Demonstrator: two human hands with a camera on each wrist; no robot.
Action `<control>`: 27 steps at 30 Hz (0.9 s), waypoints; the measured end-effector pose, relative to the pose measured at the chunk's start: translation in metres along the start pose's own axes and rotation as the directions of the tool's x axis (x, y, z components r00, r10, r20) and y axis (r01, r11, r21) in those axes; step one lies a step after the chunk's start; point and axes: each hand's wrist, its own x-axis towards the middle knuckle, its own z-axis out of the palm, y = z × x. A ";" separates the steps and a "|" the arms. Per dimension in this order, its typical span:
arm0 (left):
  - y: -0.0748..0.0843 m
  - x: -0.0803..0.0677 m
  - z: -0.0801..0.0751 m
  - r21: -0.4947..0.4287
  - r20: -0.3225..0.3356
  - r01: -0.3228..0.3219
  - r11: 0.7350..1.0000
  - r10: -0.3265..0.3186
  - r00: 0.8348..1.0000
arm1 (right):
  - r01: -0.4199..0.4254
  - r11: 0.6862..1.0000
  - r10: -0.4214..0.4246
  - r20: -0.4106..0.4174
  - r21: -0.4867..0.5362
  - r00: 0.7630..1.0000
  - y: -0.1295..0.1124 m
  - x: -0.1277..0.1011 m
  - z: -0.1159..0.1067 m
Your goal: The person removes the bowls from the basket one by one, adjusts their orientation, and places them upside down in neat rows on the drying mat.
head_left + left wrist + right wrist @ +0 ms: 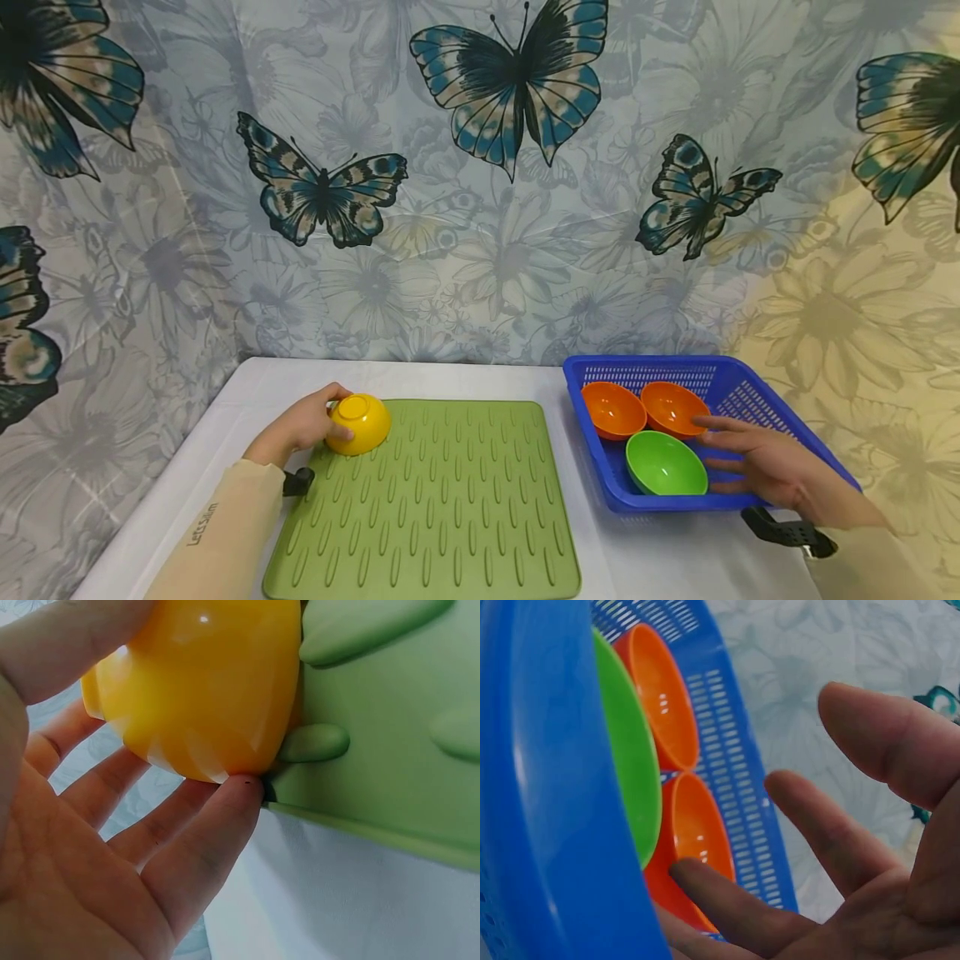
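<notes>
A yellow bowl (363, 427) sits upside down at the far left corner of the green ridged mat (435, 500). My left hand (302, 425) grips it from the left, thumb on the near side and fingers round the far side. In the left wrist view the bowl's rim is against the mat. Over the right part of the blue basket (626, 502) my right hand (772, 467) is spread, holding nothing. Just left of its fingers are a green bowl (666, 463) and an orange bowl (673, 408). Another orange bowl (613, 411) lies farther left, all three with openings up.
A white cloth (450, 379) covers the table under the mat and basket. Behind it hangs a butterfly-print curtain (480, 275), which also runs along the left side. The basket's raised slotted walls surround the bowls in it.
</notes>
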 end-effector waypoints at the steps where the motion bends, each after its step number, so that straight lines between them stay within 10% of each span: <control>1: 0.000 0.000 0.000 -0.003 -0.003 0.002 1.000 -0.002 1.000 | -0.004 1.000 0.004 0.008 -0.007 1.000 -0.001 0.001 0.000; 27: -0.002 -0.001 -0.001 0.011 -0.005 0.015 1.000 -0.015 1.000 | -0.140 0.943 0.120 -0.085 -0.302 0.989 -0.004 0.023 0.014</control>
